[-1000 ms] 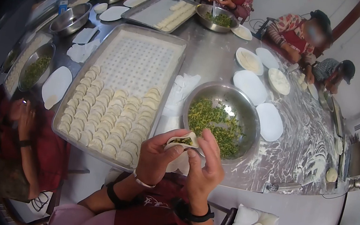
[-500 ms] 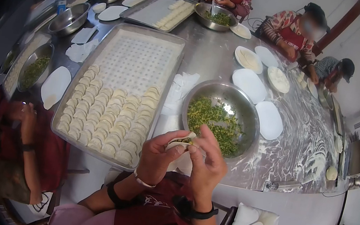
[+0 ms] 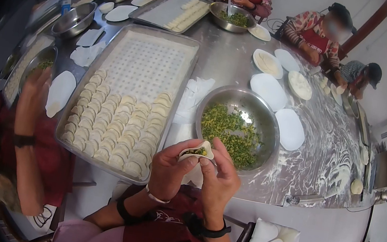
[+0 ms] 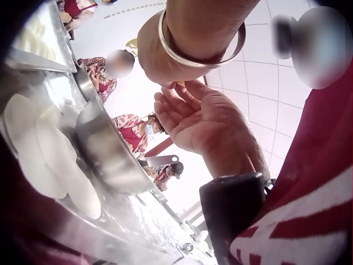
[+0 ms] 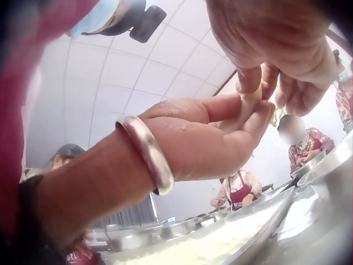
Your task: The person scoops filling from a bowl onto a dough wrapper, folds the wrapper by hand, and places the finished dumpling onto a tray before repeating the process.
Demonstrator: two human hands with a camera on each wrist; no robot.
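Fingers of the left hand (image 3: pixel 169 167) and of the right hand (image 3: pixel 218 182): both sets are curling inward and pinching one pale, half-folded dough dumpling (image 3: pixel 194 152), with green stuffing showing at its open top. The dumpling is sitting between the two thumbs, raised above the near edge of the table. Handling, as judged: the seam is calling for even pressure worked along the rim, with stuffing kept off the edge so the dough is bonding cleanly. Just beyond: a round steel bowl (image 3: pixel 260 112) is holding chopped green filling (image 3: pixel 230 129). To its left, a long steel tray (image 3: pixel 147 59) is carrying rows of finished dumplings (image 3: pixel 118 124) at its near end. To the bowl's right, white oval discs (image 3: pixel 289 130) are lying on the floured steel table (image 3: pixel 227 61). Other people are sitting around the far side.
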